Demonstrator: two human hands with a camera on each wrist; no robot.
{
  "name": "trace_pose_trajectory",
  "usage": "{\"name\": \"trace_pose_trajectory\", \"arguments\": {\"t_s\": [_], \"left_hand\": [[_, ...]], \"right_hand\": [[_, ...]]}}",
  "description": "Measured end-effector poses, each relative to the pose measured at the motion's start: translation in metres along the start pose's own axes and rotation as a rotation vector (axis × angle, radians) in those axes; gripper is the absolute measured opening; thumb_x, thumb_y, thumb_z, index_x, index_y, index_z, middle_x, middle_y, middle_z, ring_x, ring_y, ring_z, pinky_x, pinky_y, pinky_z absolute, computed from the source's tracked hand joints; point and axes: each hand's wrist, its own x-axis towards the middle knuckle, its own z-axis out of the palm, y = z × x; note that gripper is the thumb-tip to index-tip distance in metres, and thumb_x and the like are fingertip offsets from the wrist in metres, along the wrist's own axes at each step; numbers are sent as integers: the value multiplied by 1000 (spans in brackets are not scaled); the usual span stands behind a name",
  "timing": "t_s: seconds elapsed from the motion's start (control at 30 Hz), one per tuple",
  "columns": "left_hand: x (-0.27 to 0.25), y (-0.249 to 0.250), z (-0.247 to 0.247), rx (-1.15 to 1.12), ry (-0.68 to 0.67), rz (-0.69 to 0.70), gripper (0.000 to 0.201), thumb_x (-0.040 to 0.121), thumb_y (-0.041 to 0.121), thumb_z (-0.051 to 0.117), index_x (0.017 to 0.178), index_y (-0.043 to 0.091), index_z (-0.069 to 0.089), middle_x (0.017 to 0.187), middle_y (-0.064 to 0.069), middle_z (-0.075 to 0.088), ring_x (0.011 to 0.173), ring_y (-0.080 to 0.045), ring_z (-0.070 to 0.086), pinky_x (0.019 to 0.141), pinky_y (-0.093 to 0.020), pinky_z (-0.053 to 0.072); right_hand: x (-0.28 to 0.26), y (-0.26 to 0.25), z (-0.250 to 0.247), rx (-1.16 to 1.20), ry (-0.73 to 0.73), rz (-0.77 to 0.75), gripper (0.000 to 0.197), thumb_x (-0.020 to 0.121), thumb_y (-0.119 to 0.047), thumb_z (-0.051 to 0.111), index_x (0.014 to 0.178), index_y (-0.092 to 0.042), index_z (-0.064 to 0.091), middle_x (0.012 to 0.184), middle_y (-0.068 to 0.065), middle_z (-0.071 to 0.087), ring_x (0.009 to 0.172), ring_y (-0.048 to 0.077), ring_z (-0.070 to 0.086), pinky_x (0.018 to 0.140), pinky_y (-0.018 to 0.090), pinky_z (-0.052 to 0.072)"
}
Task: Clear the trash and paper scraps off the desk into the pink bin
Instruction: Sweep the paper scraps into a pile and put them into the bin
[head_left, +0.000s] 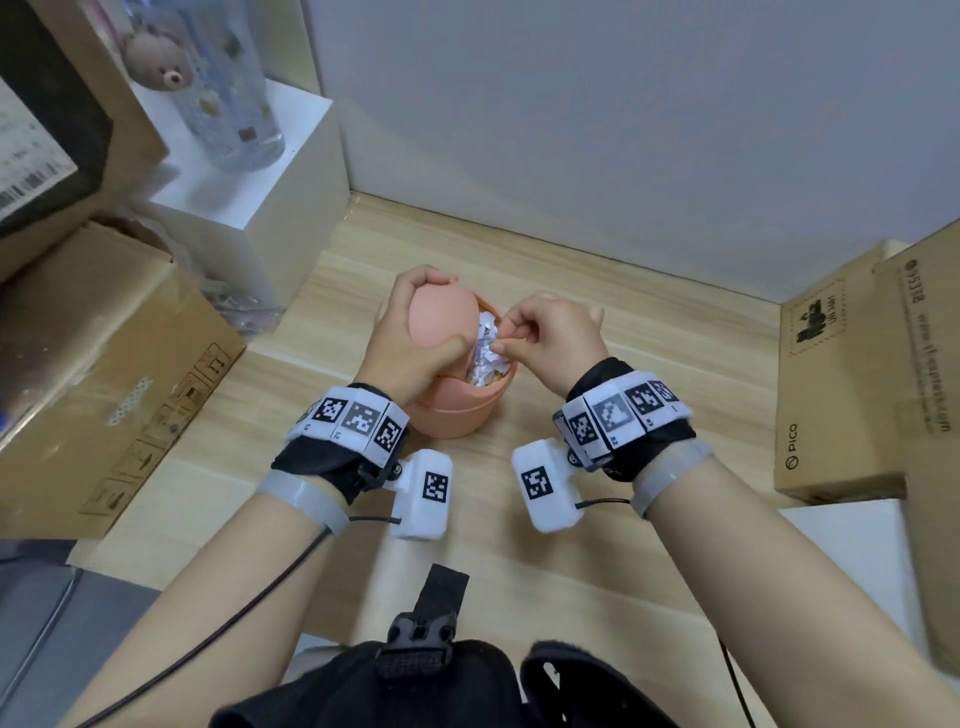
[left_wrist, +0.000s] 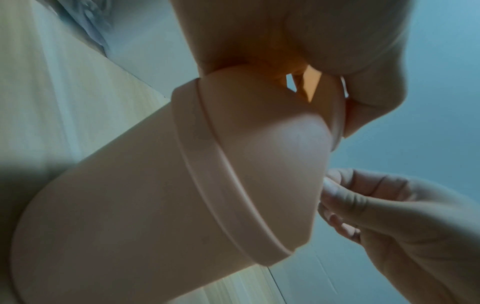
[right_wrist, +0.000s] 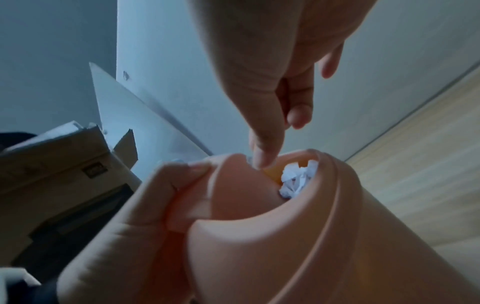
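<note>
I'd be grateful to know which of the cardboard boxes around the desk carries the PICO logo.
The cardboard box on the right; PICO is printed on its near face. The large box on the left shows only handling symbols.

Matt plastic, crumpled paper, pale wood grain

The round pink bin (head_left: 457, 415) looks like smooth matt plastic, its swing lid (head_left: 441, 317) likewise; the white scraps (head_left: 485, 353) inside are crumpled paper. The light desk (head_left: 649, 364) shows smooth wood-grain laminate, and the brown boxes (head_left: 831, 389) are dull cardboard.

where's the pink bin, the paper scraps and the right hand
pink bin (head_left: 457, 418): head view, front wall below the rim
paper scraps (head_left: 485, 345): head view, white heap in the opening
right hand (head_left: 553, 338): head view, back of the hand
</note>
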Motion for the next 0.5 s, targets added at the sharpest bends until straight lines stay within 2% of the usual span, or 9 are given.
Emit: {"name": "trace_pose_trajectory", "arguments": {"t_s": [0.17, 0.27, 0.37, 0.5], "left_hand": [[13, 4, 18, -6, -55, 10, 51, 52, 37, 60, 94, 59, 43, 124, 11, 54, 125, -22, 45, 106, -45, 37], [19, 5, 25, -9, -77, 11, 50, 52, 37, 61, 95, 58, 44, 126, 6, 54, 125, -24, 45, 106, -46, 38], [23, 7, 30, -1, -89, -2, 51, 51, 38, 62, 94, 59, 44, 128, 0, 53, 124, -24, 46, 105, -47, 39], [26, 10, 34, 8, -115, -23, 51, 51, 39, 62, 93, 60, 43, 129, -2, 51, 123, -25, 47, 104, -48, 40]], "right_hand": [[5, 8, -15, -108, -2, 59, 16, 67, -24, 74, 66, -27, 59, 69, -10, 61, 81, 12, 58, 64, 35, 9], [7, 11, -23, -126, -3, 68, 16, 67, -28, 75, 68, -25, 60, 65, -11, 61, 79, 12, 59, 64, 36, 9], [8, 12, -26, -207, -8, 49, 15, 68, -36, 73, 70, -26, 62, 69, -11, 59, 79, 12, 55, 62, 35, 7], [10, 16, -25, -270, 4, 29, 2, 74, -26, 67, 75, -28, 67, 76, -12, 56, 84, 13, 55, 63, 32, 7]]}}
